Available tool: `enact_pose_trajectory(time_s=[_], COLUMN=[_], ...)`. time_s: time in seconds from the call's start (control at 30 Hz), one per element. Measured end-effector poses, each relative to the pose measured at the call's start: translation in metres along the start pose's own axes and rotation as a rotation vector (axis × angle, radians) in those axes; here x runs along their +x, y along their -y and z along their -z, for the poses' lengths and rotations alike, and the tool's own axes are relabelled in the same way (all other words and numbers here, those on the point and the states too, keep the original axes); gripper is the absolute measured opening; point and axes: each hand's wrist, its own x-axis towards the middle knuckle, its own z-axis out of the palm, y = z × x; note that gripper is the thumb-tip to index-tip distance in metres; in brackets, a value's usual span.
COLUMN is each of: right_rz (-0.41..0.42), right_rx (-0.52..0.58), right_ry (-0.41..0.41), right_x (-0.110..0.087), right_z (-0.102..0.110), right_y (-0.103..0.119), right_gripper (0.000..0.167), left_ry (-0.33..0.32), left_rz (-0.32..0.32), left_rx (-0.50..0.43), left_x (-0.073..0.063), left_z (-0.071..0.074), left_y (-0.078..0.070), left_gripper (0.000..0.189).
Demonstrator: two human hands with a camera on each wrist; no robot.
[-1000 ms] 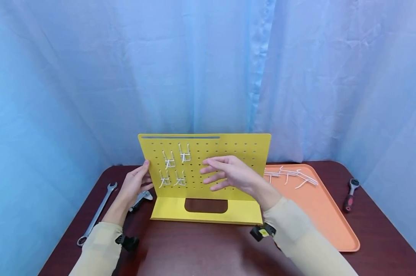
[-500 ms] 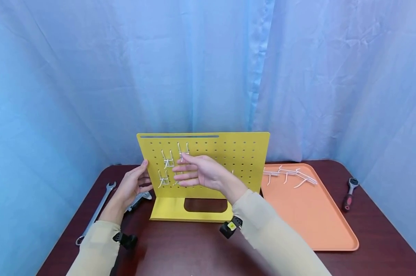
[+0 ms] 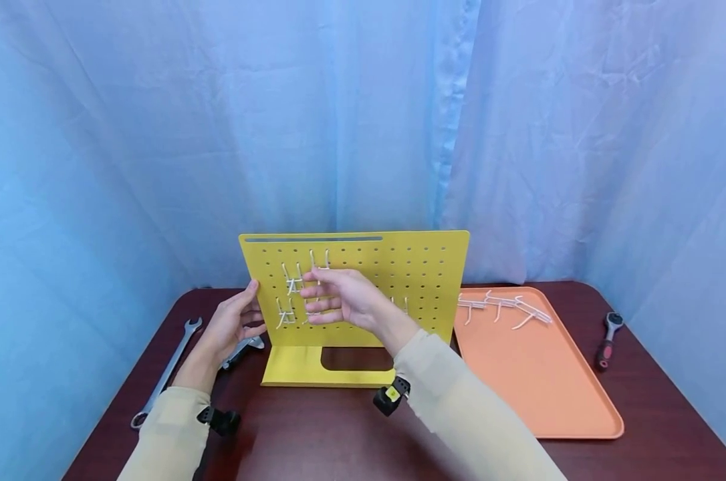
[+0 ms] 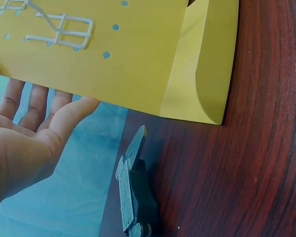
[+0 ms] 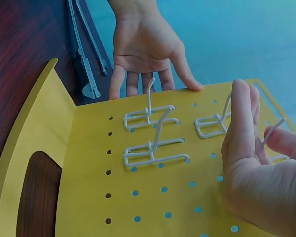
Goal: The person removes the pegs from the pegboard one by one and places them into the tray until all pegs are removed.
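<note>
A yellow pegboard stand (image 3: 420, 267) stands upright, with several white wire hooks mounted on its left half. My left hand (image 3: 230, 321) grips the board's left edge, thumb in front and the other fingers behind. My right hand (image 3: 351, 297) is in front of the upper hooks, fingers fairly straight and pointing left. In the right wrist view, its thumb is beside the prong of a hook (image 5: 274, 130); whether they touch is unclear. That hook is partly hidden by the hand. Farther right, tips of another hook (image 3: 406, 305) show above the right forearm.
An orange tray (image 3: 543, 394) at right holds several loose white hooks (image 3: 531, 311). Beyond it lies a ratchet with a red-and-black handle (image 3: 606, 347). At left are a combination wrench (image 3: 169, 367) and a caliper (image 4: 126, 195). A blue curtain (image 3: 363, 120) hangs behind the table.
My right hand has moved left across the board to the upper hooks, then shifted only slightly in the last half second. My left hand keeps its hold on the board's edge.
</note>
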Motion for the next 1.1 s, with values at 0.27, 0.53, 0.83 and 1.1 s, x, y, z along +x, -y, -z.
enact_pose_trajectory(time_s=[0.27, 0.53, 0.83, 1.1], right_rz=[0.007, 0.022, 0.028, 0.023], right_rx=[0.017, 0.074, 0.088, 0.050], right_ry=[-0.004, -0.010, -0.002, 0.015], right_x=[-0.0006, -0.0016, -0.0044, -0.0076], right_z=[-0.0019, 0.0005, -0.0012, -0.0039], right_y=[-0.0026, -0.0020, -0.0020, 0.0018], right_gripper=[0.038, 0.038, 0.040, 0.040], left_ry=[-0.003, -0.022, -0.012, -0.014], left_rz=[-0.005, -0.015, -0.015, -0.007], left_rx=[0.005, 0.018, 0.014, 0.007], left_x=[-0.0022, -0.0020, -0.0031, -0.0020], left_z=[0.0006, -0.0040, -0.0041, -0.0033], left_y=[-0.0003, -0.0014, -0.0026, -0.0013], left_gripper=[0.067, 0.068, 0.070, 0.069])
